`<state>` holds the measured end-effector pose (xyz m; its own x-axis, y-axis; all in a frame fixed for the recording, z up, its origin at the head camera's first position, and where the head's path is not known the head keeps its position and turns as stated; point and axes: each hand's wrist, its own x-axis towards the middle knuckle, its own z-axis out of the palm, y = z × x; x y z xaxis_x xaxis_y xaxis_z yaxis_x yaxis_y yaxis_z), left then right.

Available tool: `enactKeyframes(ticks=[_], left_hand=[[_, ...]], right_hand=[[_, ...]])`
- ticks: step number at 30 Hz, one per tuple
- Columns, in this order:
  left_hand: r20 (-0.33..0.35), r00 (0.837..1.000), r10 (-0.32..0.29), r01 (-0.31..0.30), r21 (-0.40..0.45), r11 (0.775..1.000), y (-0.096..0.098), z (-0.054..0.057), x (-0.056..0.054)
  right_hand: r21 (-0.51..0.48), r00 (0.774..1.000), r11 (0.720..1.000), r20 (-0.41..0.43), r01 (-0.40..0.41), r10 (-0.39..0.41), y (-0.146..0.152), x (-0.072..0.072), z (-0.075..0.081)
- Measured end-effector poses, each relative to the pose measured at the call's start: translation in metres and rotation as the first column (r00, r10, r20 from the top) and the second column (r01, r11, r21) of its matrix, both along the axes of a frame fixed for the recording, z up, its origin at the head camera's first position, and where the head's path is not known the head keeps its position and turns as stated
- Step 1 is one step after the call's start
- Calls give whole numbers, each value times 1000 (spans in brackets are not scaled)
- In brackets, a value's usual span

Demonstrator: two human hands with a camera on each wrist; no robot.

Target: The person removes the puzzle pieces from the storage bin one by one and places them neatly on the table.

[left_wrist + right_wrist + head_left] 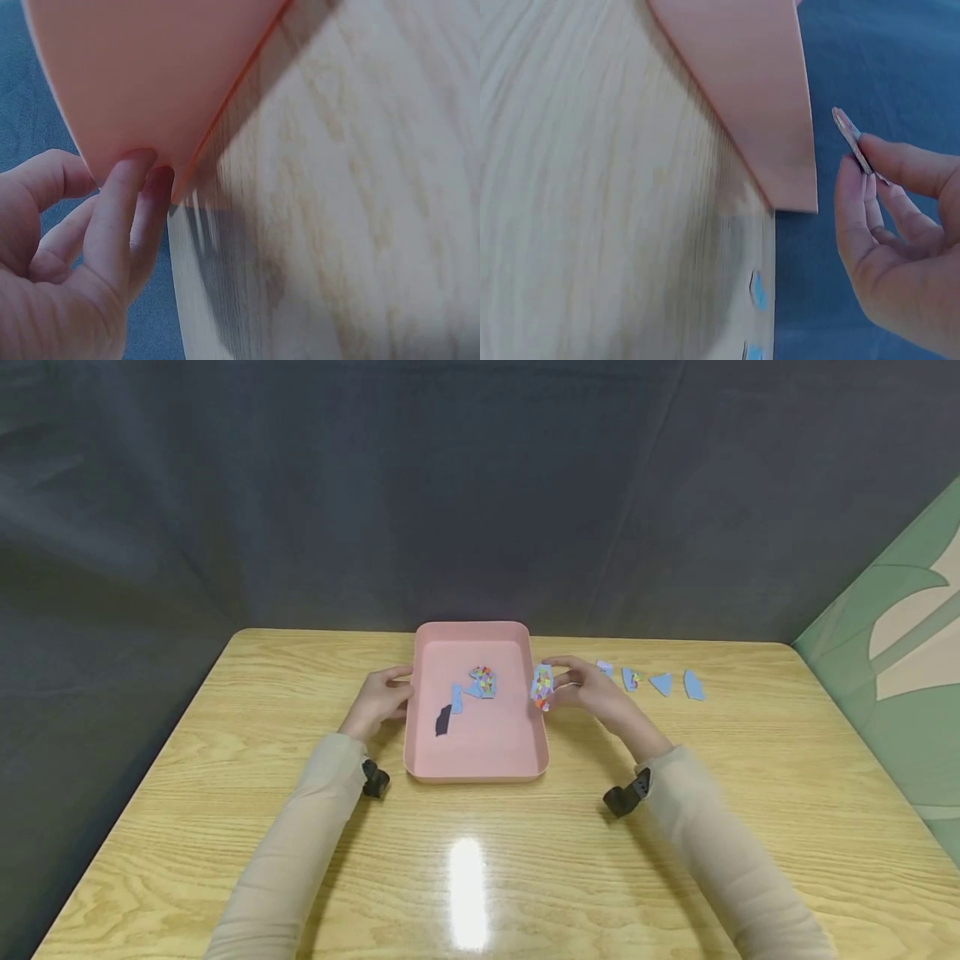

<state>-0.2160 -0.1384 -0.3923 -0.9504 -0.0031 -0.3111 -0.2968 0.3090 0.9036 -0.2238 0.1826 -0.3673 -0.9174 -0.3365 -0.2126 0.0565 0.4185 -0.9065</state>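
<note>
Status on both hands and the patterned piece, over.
Left hand touching pink tray, left side. Right hand pinching patterned piece near tray's right rim. No obstruction apparent.

From my head, one camera looks forward and down across the bench, while two close wrist cameras face my left fingers and my right fingers, each catching one outer side of the pink tray all three share.
</note>
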Motion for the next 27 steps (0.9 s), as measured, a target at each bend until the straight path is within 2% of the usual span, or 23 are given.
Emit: enactKeyframes(ticks=[5, 10, 15, 21, 27], left_hand=[[2, 1000, -2, 2, 2, 1000, 0, 1, 0], [-4, 1000, -5, 5, 3, 1000, 0, 0, -1], [-5, 1000, 3, -3, -12, 1000, 0, 0, 0], [-2, 1000, 5, -5, -13, 1000, 0, -1, 0], [-1, 1000, 6, -6, -18, 1000, 0, 0, 1]], right_hand=[[17, 999, 999, 4, 46, -46, 20, -1, -4], [86, 999, 996, -2, 37, -37, 33, 0, -9], [88, 999, 995, 16, 41, -42, 39, 1, -15], [47, 997, 999, 72, 12, -15, 45, 2, -22], [57, 994, 998, 109, -31, 25, 49, 2, -27]])
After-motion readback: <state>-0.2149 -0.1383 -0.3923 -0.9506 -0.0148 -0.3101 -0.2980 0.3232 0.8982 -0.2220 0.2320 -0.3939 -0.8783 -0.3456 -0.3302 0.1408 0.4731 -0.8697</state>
